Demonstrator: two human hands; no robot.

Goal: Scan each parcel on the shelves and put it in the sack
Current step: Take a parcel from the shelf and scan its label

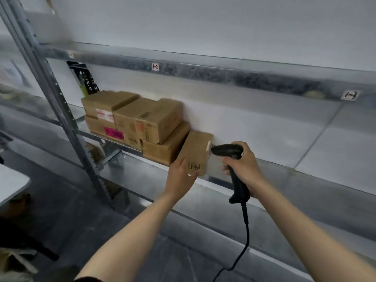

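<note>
Flat brown parcel [196, 148] sits on the middle metal shelf [274, 177], its left side against a stack of cardboard boxes [146, 123], near end at the shelf's front edge. Handwritten digits on its top, hard to read. Left hand [180, 176] grips the parcel's near left corner, fingers curled over the top face; thumb hidden. Right hand [243, 165] wraps round the handle of a black scanner [227, 150], fingers tight on it, nose just beside the parcel's right edge. Scanner cable [245, 241] hangs down. Upper rail tags read 1-2 [155, 66] and 1-3 [350, 95].
</note>
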